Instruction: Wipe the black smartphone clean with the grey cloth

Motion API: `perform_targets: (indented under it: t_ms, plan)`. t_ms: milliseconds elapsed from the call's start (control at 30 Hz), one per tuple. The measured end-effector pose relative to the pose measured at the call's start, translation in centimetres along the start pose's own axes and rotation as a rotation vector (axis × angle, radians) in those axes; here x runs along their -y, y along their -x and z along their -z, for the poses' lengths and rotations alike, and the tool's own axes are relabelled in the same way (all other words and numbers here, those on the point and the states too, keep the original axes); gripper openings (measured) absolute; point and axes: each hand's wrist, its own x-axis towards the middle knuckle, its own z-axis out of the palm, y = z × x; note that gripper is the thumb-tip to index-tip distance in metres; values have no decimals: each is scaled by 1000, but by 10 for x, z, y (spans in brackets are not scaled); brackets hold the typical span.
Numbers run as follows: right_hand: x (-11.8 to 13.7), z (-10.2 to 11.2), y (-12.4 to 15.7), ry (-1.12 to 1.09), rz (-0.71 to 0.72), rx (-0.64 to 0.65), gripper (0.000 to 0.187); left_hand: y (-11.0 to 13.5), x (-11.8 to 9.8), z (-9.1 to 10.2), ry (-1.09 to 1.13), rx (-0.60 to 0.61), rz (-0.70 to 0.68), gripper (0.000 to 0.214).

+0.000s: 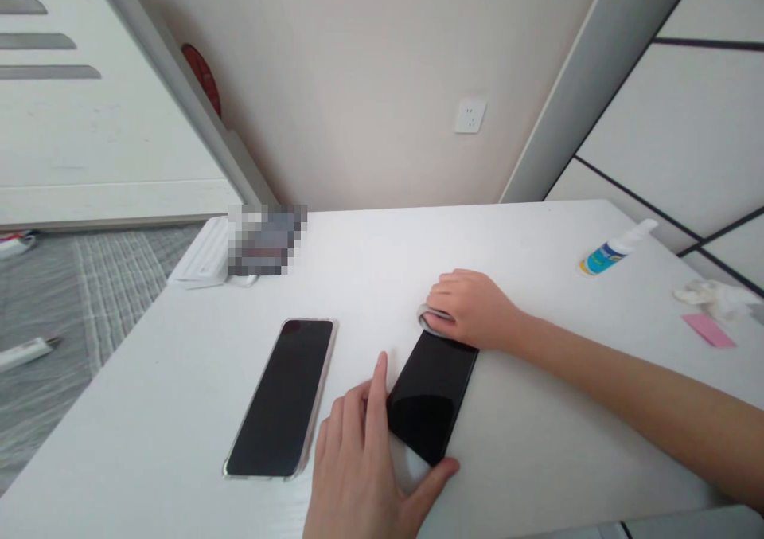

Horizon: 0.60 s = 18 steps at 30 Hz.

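On the white table a black smartphone (434,392) lies flat, screen up, angled away from me. My left hand (358,459) holds its near end, index finger along the left edge and thumb at the near right corner. At the phone's far end my right hand (471,308) is closed on a folded grey cloth (425,316), whose loop shows at the fingers. Part of the cloth and the phone's far edge are hidden beneath that hand. To the left, apart from both hands, lies a second phone (283,400) in a clear case, its dark screen facing up.
At the right stand a small spray bottle (612,254), a crumpled white tissue (716,296) and a pink slip (708,330). White face masks (204,256) and a blurred-out item (268,240) lie at the table's (149,419) far left. A wall closes off the back.
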Motion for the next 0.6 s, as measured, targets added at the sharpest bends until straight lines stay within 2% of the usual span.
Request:
perform_targets:
  t_ms: [33, 100, 200, 267, 367, 433, 500, 600]
  plan:
    - [4, 1, 1, 12, -14, -7, 31, 0, 0, 0, 2, 2, 3, 115]
    - [30, 1, 4, 0, 44, -10, 28, 1, 2, 1, 11, 3, -13, 116]
    - [66, -4, 7, -98, 294, 32, 28, 3, 3, 2, 40, 19, -36, 119]
    - [58, -4, 5, -86, 285, 51, 30, 3, 2, 2, 35, 19, -22, 116]
    - [14, 3, 0, -2, 116, 57, 32, 2, 0, 3, 19, 23, 14, 112]
    - [1, 8, 0, 35, 49, 52, 34, 1, -1, 3, 28, 36, 17, 113]
    - [15, 9, 3, 20, 91, 56, 32, 1, 0, 4, 36, 35, 11, 117]
    - [55, 2, 8, -97, 310, 75, 29, 2, 2, 3, 55, 47, -23, 122]
